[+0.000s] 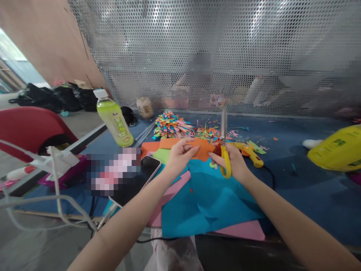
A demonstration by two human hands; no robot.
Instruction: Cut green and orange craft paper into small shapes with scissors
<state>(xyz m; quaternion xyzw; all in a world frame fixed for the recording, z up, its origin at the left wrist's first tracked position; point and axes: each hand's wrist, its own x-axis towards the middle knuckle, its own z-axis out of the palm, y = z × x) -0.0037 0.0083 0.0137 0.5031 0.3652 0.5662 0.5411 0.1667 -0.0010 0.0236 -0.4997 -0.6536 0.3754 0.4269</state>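
My left hand [180,155] pinches a piece of orange paper [203,149] and holds it up over the table. My right hand [234,161] grips yellow-handled scissors [224,148] with the blades pointing up, right beside the orange paper's right edge. Below both hands lie a large blue sheet [210,203] and pink sheets [169,199]. More orange and green sheets [161,150] lie just behind the left hand.
A pile of coloured paper strips [170,126] and scraps sits at the back. A green drink bottle [114,118], a phone [135,180], a yellow glue gun [251,152] and a yellow bag [337,148] lie around. A perforated metal screen [225,45] closes the far side.
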